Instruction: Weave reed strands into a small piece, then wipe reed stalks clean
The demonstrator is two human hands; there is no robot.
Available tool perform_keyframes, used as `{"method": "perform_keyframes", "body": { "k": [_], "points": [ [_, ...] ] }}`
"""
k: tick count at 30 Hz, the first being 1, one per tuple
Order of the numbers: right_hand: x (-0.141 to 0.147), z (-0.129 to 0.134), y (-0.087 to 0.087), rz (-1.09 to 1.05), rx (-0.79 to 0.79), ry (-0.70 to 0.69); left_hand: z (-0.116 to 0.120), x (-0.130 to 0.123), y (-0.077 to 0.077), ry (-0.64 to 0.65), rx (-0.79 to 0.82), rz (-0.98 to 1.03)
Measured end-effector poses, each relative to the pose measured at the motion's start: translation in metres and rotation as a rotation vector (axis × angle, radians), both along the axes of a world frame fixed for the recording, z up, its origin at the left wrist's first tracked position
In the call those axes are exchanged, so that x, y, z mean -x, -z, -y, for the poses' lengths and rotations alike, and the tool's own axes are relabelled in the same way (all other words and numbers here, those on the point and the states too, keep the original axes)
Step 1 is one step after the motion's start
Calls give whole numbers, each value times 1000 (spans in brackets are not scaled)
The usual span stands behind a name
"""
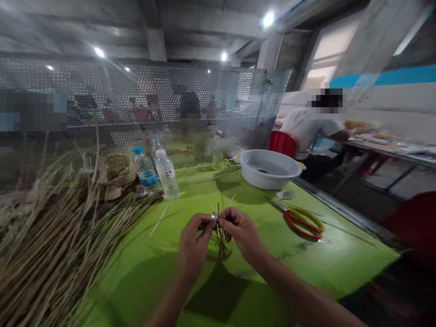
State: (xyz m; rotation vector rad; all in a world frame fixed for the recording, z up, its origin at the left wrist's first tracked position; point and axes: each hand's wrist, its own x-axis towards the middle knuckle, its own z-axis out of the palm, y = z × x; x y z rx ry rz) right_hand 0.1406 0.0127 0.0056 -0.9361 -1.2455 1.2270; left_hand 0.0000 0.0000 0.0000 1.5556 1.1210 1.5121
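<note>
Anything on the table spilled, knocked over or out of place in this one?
Nothing looks spilled or toppled: the bottles and basin stand upright. Only a thin pale strip looks slightly stray, lying alone on the green table between the straw pile and the left hand.

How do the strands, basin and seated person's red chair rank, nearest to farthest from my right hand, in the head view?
From your right hand:
1. Strands: in its grip, on its left.
2. Basin: farther back on the table, to the right.
3. Red chair: beyond the table, behind the basin.
</note>
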Motion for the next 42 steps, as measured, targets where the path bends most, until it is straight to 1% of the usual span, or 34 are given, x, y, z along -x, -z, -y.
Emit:
{"method": "perform_keyframes", "body": {
  "k": [4, 9, 15, 18, 20, 24, 26, 28, 32, 34, 38, 42],
  "points": [
    [1, 0, 0, -7, -10, -6, 1, 4, -3, 32, 49, -15],
    [-2, 2, -1, 33, -41, -56, 1, 9, -7, 89, 169, 27],
    [-5, 0, 3, 55, -56, -132, -3, 12, -7, 177, 314, 246],
    [-3, 1, 4, 55, -44, -100, -3, 11, -8, 170, 339, 303],
    [-1, 2, 4, 83, -66, -60, -3, 10, -8, 167, 348, 327],
    [1, 5, 4, 232, -260, 54, -4, 9, -7, 168, 371, 343],
    [1, 5, 6, 284, -327, 73, -4, 9, -6, 152, 368, 319],
    [0, 4, 7, 284, -318, 52, -4, 10, -7, 132, 346, 267],
    [-3, 0, 8, 185, -169, -37, -1, 11, -9, 107, 247, 114],
    [-3, -1, 7, 156, -119, -61, 0, 11, -10, 92, 183, 41],
    [-2, -1, 5, 161, -135, -21, 1, 11, -10, 68, 101, -53],
    [-1, -1, 6, 130, -169, 12, 1, 12, -13, 73, 118, -101]
  ]
}}
